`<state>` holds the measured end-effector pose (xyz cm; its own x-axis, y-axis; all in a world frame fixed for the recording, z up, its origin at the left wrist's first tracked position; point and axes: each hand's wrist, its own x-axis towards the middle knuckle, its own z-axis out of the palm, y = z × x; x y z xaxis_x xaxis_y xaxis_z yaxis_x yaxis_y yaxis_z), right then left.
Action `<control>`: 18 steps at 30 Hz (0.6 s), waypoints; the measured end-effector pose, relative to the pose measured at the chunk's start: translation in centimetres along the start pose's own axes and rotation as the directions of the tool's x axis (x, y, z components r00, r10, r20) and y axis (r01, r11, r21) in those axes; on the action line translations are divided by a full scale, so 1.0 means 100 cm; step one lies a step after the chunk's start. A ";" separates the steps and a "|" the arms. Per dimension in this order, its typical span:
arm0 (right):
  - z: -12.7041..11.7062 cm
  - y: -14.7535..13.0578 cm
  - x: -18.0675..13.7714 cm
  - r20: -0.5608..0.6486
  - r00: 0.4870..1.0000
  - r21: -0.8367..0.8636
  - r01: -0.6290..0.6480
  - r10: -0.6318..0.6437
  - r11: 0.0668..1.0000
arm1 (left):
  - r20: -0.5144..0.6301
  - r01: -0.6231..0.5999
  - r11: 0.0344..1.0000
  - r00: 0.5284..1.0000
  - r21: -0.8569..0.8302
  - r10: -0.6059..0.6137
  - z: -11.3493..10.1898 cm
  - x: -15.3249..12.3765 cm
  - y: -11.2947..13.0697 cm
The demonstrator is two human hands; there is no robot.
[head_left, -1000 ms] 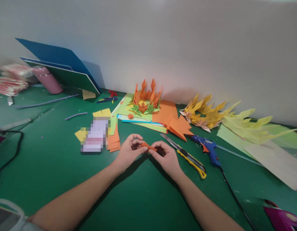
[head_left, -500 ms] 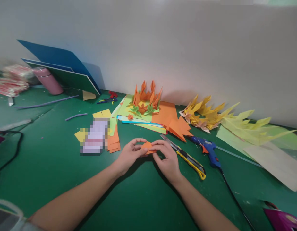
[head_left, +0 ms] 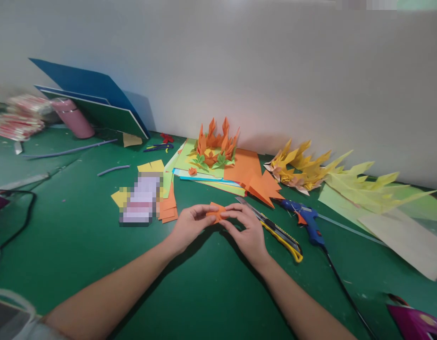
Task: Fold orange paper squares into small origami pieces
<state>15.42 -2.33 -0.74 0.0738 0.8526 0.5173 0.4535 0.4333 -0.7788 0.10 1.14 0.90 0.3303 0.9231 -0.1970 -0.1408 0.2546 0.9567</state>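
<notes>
Small orange paper between the hands, over the green tabletop; left hand and right hand each pinch one side, grip closed on it; light, even fingertip pressure should keep folds crisp.

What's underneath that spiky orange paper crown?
The crown stands on a light green sheet, with an orange sheet to its right. Some blue paper pokes out in front. Whatever the crown covers, and any more of that blue paper, is hidden.

A small orange paper is pinched between left grip and right grip.
</notes>
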 end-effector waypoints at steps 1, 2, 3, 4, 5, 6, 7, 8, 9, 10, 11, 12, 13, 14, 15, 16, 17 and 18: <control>0.000 0.000 0.000 -0.006 1.000 0.011 -0.012 0.012 1.000 | -0.003 -0.007 1.000 1.000 0.018 0.007 0.000 0.000 0.000; 0.000 0.000 0.000 -0.013 1.000 0.021 -0.026 0.026 0.999 | -0.004 -0.015 0.999 1.000 0.035 0.015 0.000 0.000 0.000; 0.000 0.000 0.000 -0.017 0.999 0.030 -0.040 0.040 0.999 | -0.006 -0.026 0.998 1.000 0.052 0.026 0.000 0.000 0.000; 0.000 0.001 0.000 -0.018 0.998 0.038 -0.054 0.055 0.998 | -0.010 -0.041 0.996 0.999 0.073 0.042 0.001 -0.001 0.000; 0.000 0.001 0.000 -0.015 0.997 0.045 -0.070 0.071 0.996 | -0.016 -0.059 0.993 0.998 0.099 0.061 0.001 -0.001 0.000; 0.000 0.001 0.000 -0.010 0.996 0.050 -0.089 0.090 0.995 | -0.022 -0.076 0.989 0.997 0.129 0.080 0.002 -0.002 0.000; 0.000 0.001 0.000 -0.004 0.994 0.051 -0.109 0.110 0.993 | -0.026 -0.091 0.983 0.995 0.160 0.096 0.002 -0.003 0.001; 0.001 0.001 0.000 0.001 0.991 0.051 -0.131 0.131 0.990 | -0.028 -0.102 0.977 0.994 0.187 0.109 0.003 -0.003 0.001; 0.001 0.001 0.000 0.003 0.988 0.052 -0.154 0.154 0.987 | -0.027 -0.108 0.972 0.993 0.208 0.116 0.003 -0.004 0.002; 0.002 0.000 -0.001 0.003 0.984 0.054 -0.177 0.177 0.983 | -0.026 -0.112 0.968 0.992 0.223 0.121 0.004 -0.005 0.003; 0.002 0.000 -0.001 0.004 0.980 0.060 -0.199 0.199 0.978 | -0.029 -0.115 0.966 0.992 0.232 0.125 0.004 -0.005 0.003; 0.003 -0.001 -0.002 0.006 0.976 0.069 -0.218 0.219 0.973 | -0.035 -0.117 0.964 0.991 0.239 0.129 0.005 -0.006 0.004; 0.004 -0.001 -0.002 0.011 0.972 0.080 -0.235 0.235 0.969 | -0.042 -0.116 0.963 0.991 0.244 0.130 0.005 -0.006 0.004; 0.004 -0.002 -0.003 0.017 0.969 0.092 -0.247 0.247 0.965 | -0.049 -0.114 0.962 0.990 0.247 0.130 0.006 -0.007 0.004; 0.004 -0.003 -0.003 0.023 0.967 0.102 -0.256 0.255 0.961 | -0.055 -0.111 0.962 0.990 0.249 0.129 0.006 -0.007 0.005; 0.004 -0.003 -0.004 0.026 0.965 0.111 -0.263 0.262 0.958 | -0.060 -0.108 0.962 0.990 0.250 0.126 0.007 -0.007 0.005; 0.004 -0.004 -0.004 0.026 0.963 0.119 -0.270 0.269 0.955 | -0.064 -0.106 0.962 0.990 0.252 0.125 0.007 -0.007 0.005; 0.004 -0.004 -0.004 0.025 0.961 0.125 -0.276 0.275 0.953 | -0.068 -0.106 0.962 0.990 0.253 0.127 0.007 -0.007 0.004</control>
<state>14.82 -2.71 -0.80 0.1734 0.9458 0.2745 0.3006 0.2146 -0.9293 0.45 0.38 1.61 0.2453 0.9654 -0.0885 0.0657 0.0745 0.9951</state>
